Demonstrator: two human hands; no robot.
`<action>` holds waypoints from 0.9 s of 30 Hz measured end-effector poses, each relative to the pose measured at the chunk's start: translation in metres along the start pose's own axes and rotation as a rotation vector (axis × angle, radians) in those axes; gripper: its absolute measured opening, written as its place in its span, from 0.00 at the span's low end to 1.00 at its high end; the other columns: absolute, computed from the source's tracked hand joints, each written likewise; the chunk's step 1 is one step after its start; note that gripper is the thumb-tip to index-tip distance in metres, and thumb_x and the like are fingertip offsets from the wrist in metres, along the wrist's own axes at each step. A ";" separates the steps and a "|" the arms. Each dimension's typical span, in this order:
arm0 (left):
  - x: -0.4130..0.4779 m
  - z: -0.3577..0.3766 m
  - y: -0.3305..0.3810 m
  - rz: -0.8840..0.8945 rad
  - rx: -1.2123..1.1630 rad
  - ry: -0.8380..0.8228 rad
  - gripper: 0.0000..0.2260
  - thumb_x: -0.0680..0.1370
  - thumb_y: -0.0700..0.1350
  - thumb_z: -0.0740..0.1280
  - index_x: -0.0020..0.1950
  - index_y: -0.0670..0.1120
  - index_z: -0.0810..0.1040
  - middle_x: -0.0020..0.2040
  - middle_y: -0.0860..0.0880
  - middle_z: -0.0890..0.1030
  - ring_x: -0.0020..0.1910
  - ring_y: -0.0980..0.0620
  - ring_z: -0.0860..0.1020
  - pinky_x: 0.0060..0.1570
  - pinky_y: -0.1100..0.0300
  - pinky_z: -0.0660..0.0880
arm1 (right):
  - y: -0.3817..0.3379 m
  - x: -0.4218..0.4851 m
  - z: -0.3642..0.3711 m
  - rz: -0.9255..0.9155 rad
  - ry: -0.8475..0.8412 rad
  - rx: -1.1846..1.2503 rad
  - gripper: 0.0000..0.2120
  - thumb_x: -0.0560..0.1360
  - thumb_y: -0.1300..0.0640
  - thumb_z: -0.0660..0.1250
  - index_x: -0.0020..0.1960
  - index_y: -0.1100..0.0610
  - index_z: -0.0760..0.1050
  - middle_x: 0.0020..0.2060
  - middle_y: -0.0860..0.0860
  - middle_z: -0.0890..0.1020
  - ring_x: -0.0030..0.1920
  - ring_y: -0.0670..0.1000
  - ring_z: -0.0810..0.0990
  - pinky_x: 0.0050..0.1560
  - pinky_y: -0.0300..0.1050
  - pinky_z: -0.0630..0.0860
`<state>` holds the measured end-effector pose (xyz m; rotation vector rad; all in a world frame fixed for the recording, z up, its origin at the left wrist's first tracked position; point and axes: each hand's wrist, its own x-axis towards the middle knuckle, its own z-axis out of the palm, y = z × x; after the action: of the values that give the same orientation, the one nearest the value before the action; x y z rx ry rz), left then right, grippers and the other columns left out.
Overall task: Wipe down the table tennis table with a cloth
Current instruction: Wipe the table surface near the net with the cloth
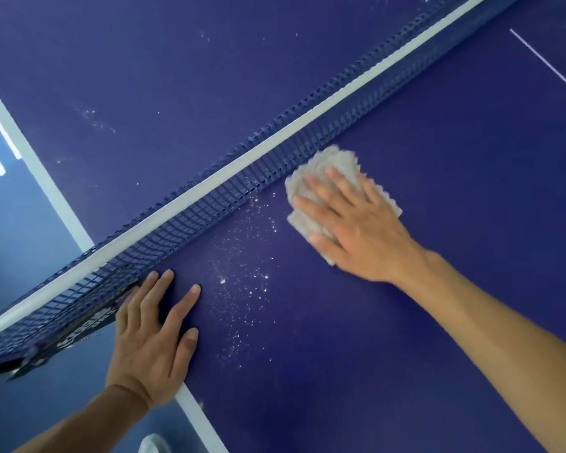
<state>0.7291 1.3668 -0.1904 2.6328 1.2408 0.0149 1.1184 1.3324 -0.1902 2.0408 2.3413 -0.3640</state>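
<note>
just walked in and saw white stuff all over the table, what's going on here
A person is wiping a blue table tennis table. Their right hand presses flat on a grey cloth right beside the net. Their left hand rests flat on the table's edge by the net's end. White specks lie scattered between the hands, not yet wiped.

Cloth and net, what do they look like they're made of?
Cloth: looks like soft pale grey fabric, perhaps microfibre, with a matte, nubbly surface and zigzag-cut edges. Net: seemingly dark blue synthetic cord mesh with open square holes, topped by a white tape band, likely fabric.
</note>
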 end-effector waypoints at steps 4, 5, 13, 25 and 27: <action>0.001 0.001 -0.002 0.007 0.001 -0.002 0.25 0.84 0.58 0.50 0.77 0.50 0.68 0.79 0.38 0.63 0.79 0.34 0.60 0.74 0.38 0.55 | 0.027 0.003 -0.007 0.158 0.040 0.014 0.30 0.84 0.41 0.48 0.84 0.45 0.52 0.84 0.49 0.53 0.84 0.56 0.49 0.80 0.68 0.51; 0.001 0.001 -0.002 0.008 0.007 -0.004 0.25 0.83 0.57 0.51 0.77 0.50 0.68 0.79 0.38 0.63 0.79 0.34 0.60 0.74 0.38 0.56 | 0.036 0.013 -0.013 0.309 0.065 0.050 0.30 0.83 0.41 0.46 0.84 0.44 0.51 0.84 0.49 0.52 0.84 0.57 0.49 0.80 0.69 0.52; 0.000 0.003 -0.007 0.033 0.005 -0.004 0.25 0.84 0.58 0.50 0.78 0.50 0.67 0.79 0.38 0.63 0.79 0.35 0.60 0.73 0.38 0.58 | -0.080 0.086 -0.019 0.106 0.021 0.121 0.23 0.83 0.44 0.52 0.72 0.49 0.75 0.71 0.50 0.77 0.77 0.59 0.66 0.81 0.68 0.45; -0.001 0.009 -0.012 0.074 -0.021 0.043 0.25 0.81 0.55 0.56 0.77 0.51 0.68 0.79 0.40 0.64 0.79 0.37 0.61 0.77 0.41 0.53 | -0.066 0.063 -0.015 0.341 0.037 0.105 0.27 0.85 0.45 0.47 0.82 0.50 0.61 0.82 0.53 0.60 0.84 0.59 0.49 0.80 0.64 0.42; 0.000 0.009 -0.012 0.080 -0.032 0.053 0.25 0.80 0.55 0.56 0.78 0.52 0.68 0.79 0.40 0.64 0.79 0.37 0.60 0.78 0.42 0.52 | -0.098 0.059 -0.008 0.097 0.013 0.062 0.26 0.85 0.46 0.50 0.81 0.49 0.63 0.80 0.55 0.66 0.82 0.62 0.56 0.80 0.64 0.43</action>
<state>0.7205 1.3723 -0.2014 2.6689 1.1410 0.1185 1.0150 1.3795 -0.1758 2.1810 2.2553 -0.4271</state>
